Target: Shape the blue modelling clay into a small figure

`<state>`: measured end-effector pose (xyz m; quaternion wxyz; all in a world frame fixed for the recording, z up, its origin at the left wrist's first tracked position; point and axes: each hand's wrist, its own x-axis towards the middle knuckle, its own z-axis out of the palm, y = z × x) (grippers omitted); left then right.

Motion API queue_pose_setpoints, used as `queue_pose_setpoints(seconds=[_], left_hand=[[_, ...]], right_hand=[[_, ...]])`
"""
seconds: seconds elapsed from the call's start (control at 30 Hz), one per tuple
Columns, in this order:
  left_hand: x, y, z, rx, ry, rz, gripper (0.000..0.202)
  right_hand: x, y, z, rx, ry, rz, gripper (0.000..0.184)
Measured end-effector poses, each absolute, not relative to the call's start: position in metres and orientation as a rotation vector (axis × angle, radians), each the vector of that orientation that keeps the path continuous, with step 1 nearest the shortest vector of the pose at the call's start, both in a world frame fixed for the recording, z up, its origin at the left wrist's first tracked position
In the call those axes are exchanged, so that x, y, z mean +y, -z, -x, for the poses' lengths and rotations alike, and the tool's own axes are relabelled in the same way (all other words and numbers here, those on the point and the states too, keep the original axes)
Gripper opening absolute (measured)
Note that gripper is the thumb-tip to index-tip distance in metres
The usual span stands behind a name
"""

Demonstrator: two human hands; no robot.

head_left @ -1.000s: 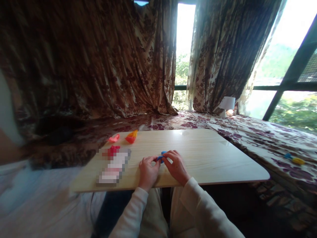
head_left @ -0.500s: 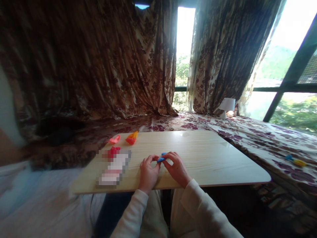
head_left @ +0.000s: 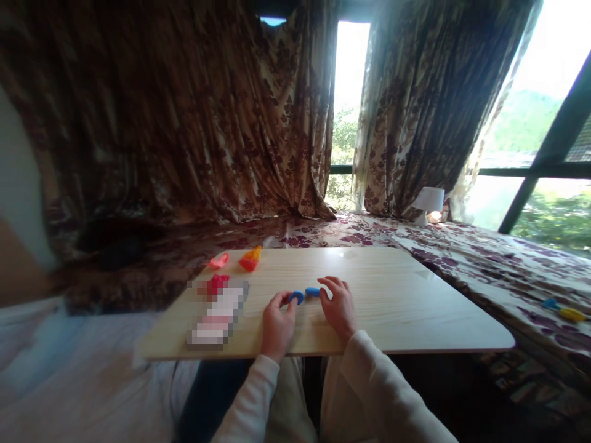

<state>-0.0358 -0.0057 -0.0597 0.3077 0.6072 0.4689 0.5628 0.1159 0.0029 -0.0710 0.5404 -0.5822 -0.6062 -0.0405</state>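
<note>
Both hands rest on the near part of a pale wooden counter (head_left: 406, 307), close to its front edge, with white sleeves coming up from below. Between them lies a small blue balloon (head_left: 296, 298) (not inflated, as far as one can see), about in the middle of the counter's width and just beyond the fingertips.

The left hand (head_left: 277, 320) is curled, and its thumb and forefinger are closed together on the left end of the blue balloon. The right hand (head_left: 340, 307) lies beside it with bent fingers that are a little spread. Its fingertips are at the right end of the blue balloon, but I cannot tell if they pinch it or only touch it. The two hands are near each other and do not touch.

At the far left corner of the counter lie an orange balloon (head_left: 250, 259) and, just beside it, a pink-red balloon (head_left: 218, 261), both flat and well apart from the hands. Nearer, on the left side, lies a long packet (head_left: 217, 314) which is blurred out, with a small red piece (head_left: 216, 284) at its far end.

Behind the counter a flowered bed cover (head_left: 508, 264) spreads to the right, and on it lie a small blue thing (head_left: 549, 303) and a yellow thing (head_left: 572, 314), touching or almost touching. A small white lamp (head_left: 427, 202) stands by the window, below the flowered curtains (head_left: 207, 123).
</note>
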Motion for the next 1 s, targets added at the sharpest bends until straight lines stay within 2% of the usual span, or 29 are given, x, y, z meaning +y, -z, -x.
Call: queue_pose_setpoints(seconds=[0.17,0.23,0.4,0.57,0.77,1.0], left_hand=[[-0.003,0.062,0.038,1.334,-1.544,-1.633,0.024],[-0.003,0.062,0.039,1.351,-1.577,-1.615,0.025],[-0.006,0.06,0.039,1.262,-1.589,-1.527,0.03],[-0.006,0.062,0.039,1.333,-1.599,-1.57,0.029],[-0.008,0.059,0.04,1.113,-1.546,-1.718,0.033],[-0.007,0.054,0.043,0.975,-1.532,-1.718,0.033]], right_hand=[[0.007,0.068,-0.109,-1.595,0.068,1.453,0.013],[-0.002,0.065,-0.103,-1.577,-0.064,1.326,0.011],[-0.025,0.055,-0.093,-1.494,-0.488,1.081,0.02],[-0.028,0.052,-0.091,-1.494,-0.516,1.047,0.02],[-0.022,0.059,-0.093,-1.468,-0.51,1.061,0.02],[-0.019,0.063,-0.094,-1.378,-0.746,0.983,0.027]])
